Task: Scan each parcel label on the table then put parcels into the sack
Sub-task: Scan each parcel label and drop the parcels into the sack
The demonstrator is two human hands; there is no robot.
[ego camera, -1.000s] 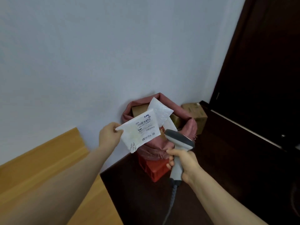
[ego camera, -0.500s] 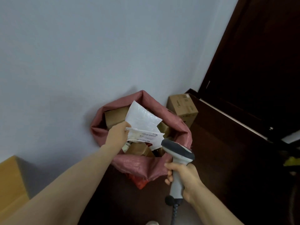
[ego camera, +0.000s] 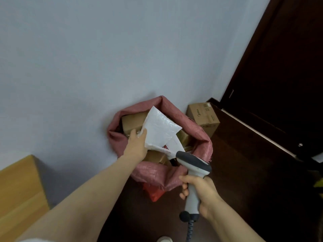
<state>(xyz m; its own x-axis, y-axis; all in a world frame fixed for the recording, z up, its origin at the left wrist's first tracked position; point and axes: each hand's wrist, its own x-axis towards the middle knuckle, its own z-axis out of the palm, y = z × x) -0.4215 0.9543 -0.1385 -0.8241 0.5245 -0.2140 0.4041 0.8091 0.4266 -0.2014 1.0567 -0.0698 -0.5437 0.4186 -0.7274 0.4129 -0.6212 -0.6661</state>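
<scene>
- Reaches the left hand (ego camera: 136,145) into the open mouth of the pink woven sack (ego camera: 117,139), forearm stretched in from the lower left.
- Touches the left edge of a white poly mailer (ego camera: 160,130) with that hand, thumb laid against its crinkled corner; cannot tell a pinch from a mere touch, with the fingertips hidden among the contents.
- Finds the mailer tilted, upper corner poking above the sack's back rim, lower part inside and lying over brown cardboard boxes (ego camera: 132,122) packed in there.
- Grips a grey barcode scanner (ego camera: 194,165) in the right hand (ego camera: 202,193), fingers and thumb wrapped tight round the handle, dark-topped head raised over the sack's near rim.
- Shows a second white parcel (ego camera: 174,145) just beneath the mailer, with a scrap of red print at its lower edge, partly covered by the scanner's head.
- Trails a dark cable (ego camera: 189,229) from the scanner's butt down to the bottom edge of the view.
- Has the sack standing against the pale wall (ego camera: 122,49), with a red crate (ego camera: 153,195) peeking out below its front.
- Has a brown carton (ego camera: 203,119) on the dark floor (ego camera: 244,180) just right of the sack, beside a dark door (ego camera: 279,67).
- Catches the corner of a light wooden table (ego camera: 19,189) at the far left, well apart from the sack.
</scene>
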